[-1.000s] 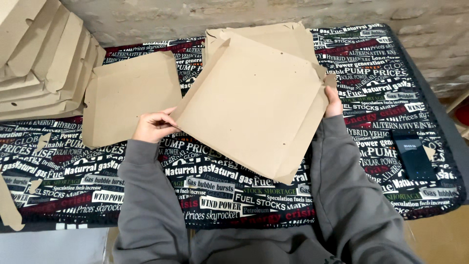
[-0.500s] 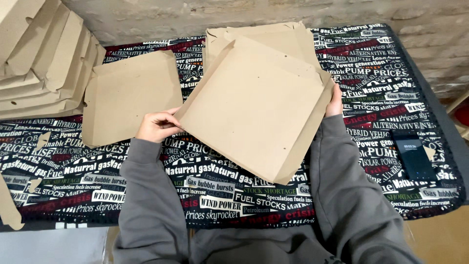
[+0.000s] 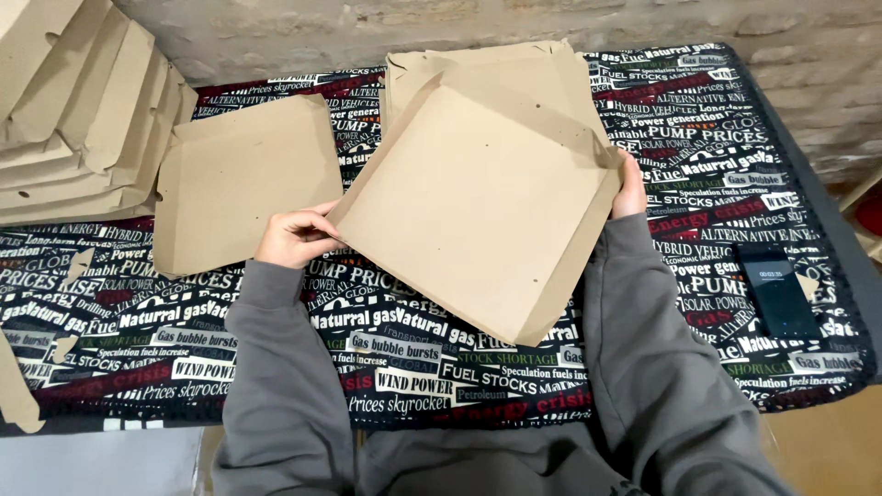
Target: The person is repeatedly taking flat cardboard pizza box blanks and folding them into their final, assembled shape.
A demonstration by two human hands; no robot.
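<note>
A square brown cardboard box blank (image 3: 478, 202) is held above the table, turned like a diamond, with folded flaps along its upper edges. My left hand (image 3: 294, 237) pinches its left corner. At the right corner my right hand (image 3: 630, 184) grips the edge, its fingers partly hidden behind the cardboard. Both arms wear grey sleeves. Under the held blank lies a stack of flat cardboard blanks (image 3: 551, 64) at the back of the table.
A flat cardboard piece (image 3: 243, 179) lies left of my hands on the newsprint-patterned tablecloth (image 3: 735, 156). Folded cardboard boxes (image 3: 73, 110) are piled at the far left. A dark phone (image 3: 779, 294) rests at the right. Small cardboard scraps (image 3: 18, 395) lie near the left edge.
The held blank has turned slightly and shifted a little; both hands keep their grip at its corners.
</note>
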